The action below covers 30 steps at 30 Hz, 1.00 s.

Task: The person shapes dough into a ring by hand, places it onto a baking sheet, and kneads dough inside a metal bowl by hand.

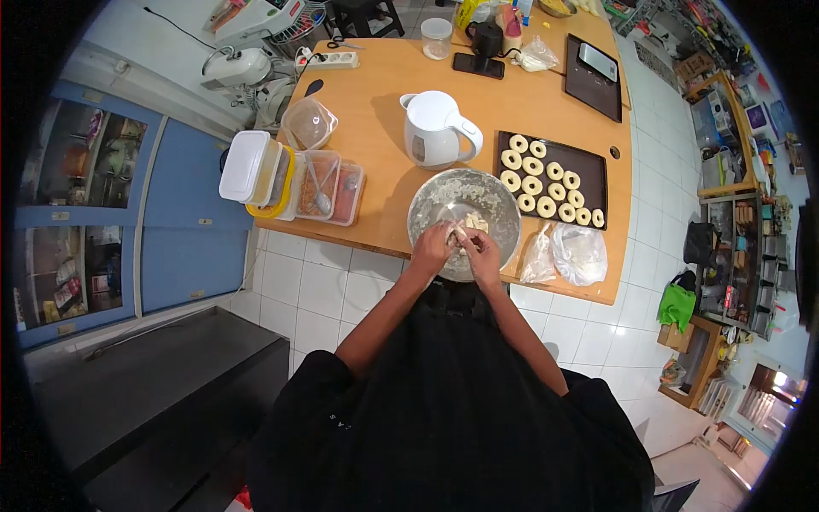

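Note:
Over the near part of a steel mixing bowl [503, 192], my left hand [433, 246] and my right hand [482, 258] meet with bent fingers. A small piece of pale dough [461, 232] is pinched between their fingertips, partly hidden by them. More pale dough [476, 223] lies in the bowl just beyond the fingers, and smears of it cling to the inner wall. To the right, a dark baking tray [589, 160] bears several rings of raw dough [531, 185]. A white electric kettle [432, 128] stands behind the bowl.
Stacked plastic tubs [316, 183] line the table's left edge, one with a spoon. Two plastic bags [580, 254] lie at the front right corner. Farther back are a power strip [333, 61], a clear jar [436, 39], a phone [478, 66] and another dark tray [589, 94].

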Each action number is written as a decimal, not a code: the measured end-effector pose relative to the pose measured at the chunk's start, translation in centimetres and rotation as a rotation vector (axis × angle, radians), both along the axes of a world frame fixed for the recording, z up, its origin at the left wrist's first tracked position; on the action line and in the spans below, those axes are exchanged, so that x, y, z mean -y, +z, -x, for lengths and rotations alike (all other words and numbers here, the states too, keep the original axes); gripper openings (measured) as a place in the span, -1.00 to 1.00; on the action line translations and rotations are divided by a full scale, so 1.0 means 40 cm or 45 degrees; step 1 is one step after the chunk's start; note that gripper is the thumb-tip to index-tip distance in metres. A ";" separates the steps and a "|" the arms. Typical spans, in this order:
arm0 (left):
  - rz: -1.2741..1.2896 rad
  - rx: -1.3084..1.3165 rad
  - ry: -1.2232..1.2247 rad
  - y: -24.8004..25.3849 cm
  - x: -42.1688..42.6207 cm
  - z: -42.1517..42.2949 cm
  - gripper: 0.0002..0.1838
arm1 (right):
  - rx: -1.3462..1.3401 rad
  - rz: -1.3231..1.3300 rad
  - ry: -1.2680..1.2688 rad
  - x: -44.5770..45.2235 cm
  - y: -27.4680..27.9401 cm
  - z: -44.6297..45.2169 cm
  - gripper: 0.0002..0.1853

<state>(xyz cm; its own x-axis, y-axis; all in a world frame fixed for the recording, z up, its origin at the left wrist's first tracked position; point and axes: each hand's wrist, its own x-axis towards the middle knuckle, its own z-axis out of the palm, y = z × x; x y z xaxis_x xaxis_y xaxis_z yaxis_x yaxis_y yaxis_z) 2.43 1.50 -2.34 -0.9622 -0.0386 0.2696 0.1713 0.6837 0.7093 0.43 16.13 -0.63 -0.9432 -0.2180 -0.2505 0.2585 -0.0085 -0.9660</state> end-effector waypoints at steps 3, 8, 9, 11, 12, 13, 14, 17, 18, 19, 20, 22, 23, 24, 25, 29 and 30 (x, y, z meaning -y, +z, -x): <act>-0.080 0.111 -0.007 -0.009 -0.003 0.006 -0.56 | -0.063 0.003 -0.042 0.005 0.002 -0.001 -0.70; -0.268 0.348 0.016 0.037 -0.009 0.016 -0.57 | 0.025 0.123 -0.031 0.005 -0.017 -0.010 -0.73; -0.199 0.283 0.013 0.044 -0.013 0.013 -0.58 | -0.032 0.016 -0.019 0.001 -0.010 -0.012 -0.73; -0.057 0.146 0.007 0.062 -0.015 0.014 -0.60 | -0.151 -0.194 0.004 -0.003 0.003 -0.008 -0.72; -0.036 0.146 0.008 0.048 -0.013 0.013 -0.60 | -0.152 -0.194 -0.014 0.000 0.021 -0.006 -0.72; -0.016 0.146 0.009 0.026 -0.012 0.013 -0.59 | -0.154 -0.194 -0.032 0.002 0.041 -0.005 -0.73; 0.002 0.146 0.010 0.005 -0.013 0.012 -0.59 | -0.155 -0.196 -0.049 0.006 0.058 -0.004 -0.74; -0.294 0.419 -0.038 0.087 -0.011 0.027 -0.57 | -0.100 0.112 -0.150 0.015 0.033 -0.012 -0.77; -0.263 0.364 -0.025 0.073 -0.014 0.027 -0.57 | -0.111 0.050 -0.128 0.012 0.023 -0.010 -0.76; -0.232 0.310 -0.010 0.060 -0.018 0.025 -0.57 | -0.121 -0.012 -0.104 0.007 0.014 -0.007 -0.76; -0.202 0.258 0.006 0.046 -0.021 0.019 -0.57 | -0.129 -0.074 -0.079 0.003 0.005 -0.008 -0.76; -0.047 0.220 -0.032 0.085 -0.020 0.016 -0.57 | -0.206 -0.211 -0.069 0.002 0.036 -0.007 -0.76; 0.031 0.198 -0.050 0.104 -0.020 0.017 -0.57 | -0.248 -0.280 -0.065 0.005 0.053 -0.004 -0.76; 0.015 0.227 -0.030 0.091 -0.020 0.016 -0.56 | -0.191 -0.208 -0.115 0.010 0.054 -0.005 -0.76; -0.002 0.256 -0.009 0.077 -0.021 0.016 -0.55 | -0.134 -0.137 -0.164 0.016 0.055 -0.006 -0.76; -0.100 0.349 -0.018 0.103 -0.017 0.022 -0.50 | -0.070 0.126 -0.143 0.011 0.017 -0.017 -0.76; -0.076 0.279 -0.001 0.105 -0.017 0.022 -0.51 | -0.063 0.112 -0.152 0.010 0.018 -0.019 -0.76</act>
<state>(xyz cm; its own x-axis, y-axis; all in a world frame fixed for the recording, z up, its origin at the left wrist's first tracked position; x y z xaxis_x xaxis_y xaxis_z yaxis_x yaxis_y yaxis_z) 1.57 2.19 1.86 -0.9976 -0.0476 0.0511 0.0089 0.6391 0.7691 1.19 15.74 0.09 -0.9745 -0.1224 -0.1883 0.2030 -0.1214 -0.9716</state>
